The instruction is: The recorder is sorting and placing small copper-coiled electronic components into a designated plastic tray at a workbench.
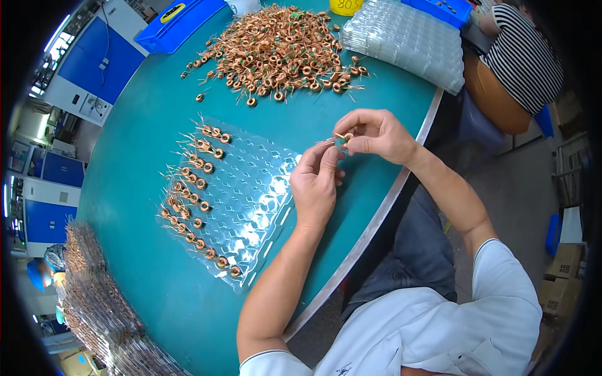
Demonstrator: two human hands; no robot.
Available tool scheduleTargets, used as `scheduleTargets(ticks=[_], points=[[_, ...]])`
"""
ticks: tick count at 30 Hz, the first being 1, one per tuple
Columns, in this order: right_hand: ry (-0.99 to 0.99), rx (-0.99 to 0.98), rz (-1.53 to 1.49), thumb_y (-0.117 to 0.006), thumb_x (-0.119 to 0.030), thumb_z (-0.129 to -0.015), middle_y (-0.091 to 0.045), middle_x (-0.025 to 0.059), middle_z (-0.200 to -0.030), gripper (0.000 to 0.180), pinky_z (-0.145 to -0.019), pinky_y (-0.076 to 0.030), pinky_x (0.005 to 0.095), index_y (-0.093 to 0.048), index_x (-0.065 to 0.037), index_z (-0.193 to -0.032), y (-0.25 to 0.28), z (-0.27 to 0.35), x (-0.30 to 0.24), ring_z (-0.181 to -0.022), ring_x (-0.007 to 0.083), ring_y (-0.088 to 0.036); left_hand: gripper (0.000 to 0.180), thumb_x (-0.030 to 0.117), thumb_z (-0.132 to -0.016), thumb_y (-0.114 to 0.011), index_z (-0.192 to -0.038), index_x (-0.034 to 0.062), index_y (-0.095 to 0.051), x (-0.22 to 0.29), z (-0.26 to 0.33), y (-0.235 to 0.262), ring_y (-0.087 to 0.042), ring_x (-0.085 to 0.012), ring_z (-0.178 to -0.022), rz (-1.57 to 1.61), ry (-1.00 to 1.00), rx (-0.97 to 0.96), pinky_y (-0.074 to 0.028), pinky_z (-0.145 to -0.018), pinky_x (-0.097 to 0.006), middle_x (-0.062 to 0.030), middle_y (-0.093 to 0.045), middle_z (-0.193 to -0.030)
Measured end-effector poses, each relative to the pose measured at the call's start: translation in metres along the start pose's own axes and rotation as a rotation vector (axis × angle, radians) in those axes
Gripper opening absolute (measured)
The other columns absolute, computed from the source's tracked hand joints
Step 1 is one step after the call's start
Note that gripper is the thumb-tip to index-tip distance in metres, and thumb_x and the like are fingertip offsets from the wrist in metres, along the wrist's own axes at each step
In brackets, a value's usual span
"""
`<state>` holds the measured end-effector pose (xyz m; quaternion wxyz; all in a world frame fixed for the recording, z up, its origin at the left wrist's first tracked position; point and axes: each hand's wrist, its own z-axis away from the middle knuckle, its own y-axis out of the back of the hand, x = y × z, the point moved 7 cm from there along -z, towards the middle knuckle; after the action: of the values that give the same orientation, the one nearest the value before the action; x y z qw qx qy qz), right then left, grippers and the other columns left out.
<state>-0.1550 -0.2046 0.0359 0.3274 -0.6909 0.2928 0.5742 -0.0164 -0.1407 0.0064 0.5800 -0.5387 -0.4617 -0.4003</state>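
On my feed a heap of copper coils (276,53) sits at the far end of the teal surface (138,144), with a stack of clear trays (407,41) to its right, blue bins (179,22) behind, filled trays (94,301) piled at my left, and a person in stripes (520,59) seated beyond.

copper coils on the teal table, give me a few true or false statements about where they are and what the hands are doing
1. Both hands, left hand and right hand, pinch one small copper coil. True.
2. The clear tray is full. False: only its left columns hold coils.
3. The loose coil pile lies beyond the tray. True.
4. The coil pile sits in the blue bin. False: it lies on the teal table.
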Motion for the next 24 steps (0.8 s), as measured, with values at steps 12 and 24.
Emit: scheduleTargets(ticks=[12, 24], points=[[-0.008, 0.108, 0.083, -0.068, -0.004, -0.09, -0.067, 0.0054, -0.089, 0.019, -0.059, -0.053, 0.0224, -0.066, 0.003, -0.107, 0.013, 0.017, 0.016, -0.072, 0.0088, -0.062, 0.02, 0.02, -0.096, -0.065, -0.092, 0.0007, -0.069, -0.009, 0.003, -0.006, -0.055, -0.0066, -0.057, -0.06, 0.138, -0.007, -0.042, -0.05, -0.019, -0.0025, -0.064, -0.074], [0.11, 0.154, 0.159, -0.067, -0.001, -0.088, -0.066, 0.0043, -0.089, 0.017, -0.06, -0.053, 0.0217, -0.066, 0.002, -0.105, 0.012, 0.023, 0.01, -0.07, 0.0077, -0.061, 0.019, 0.019, -0.095, -0.067, -0.103, 0.0021, -0.064, 0.005, 0.007, -0.002, -0.053, -0.0072, -0.074, -0.113, -0.172, 0.147, -0.044, -0.058, -0.019, -0.0014, -0.06, -0.09]])
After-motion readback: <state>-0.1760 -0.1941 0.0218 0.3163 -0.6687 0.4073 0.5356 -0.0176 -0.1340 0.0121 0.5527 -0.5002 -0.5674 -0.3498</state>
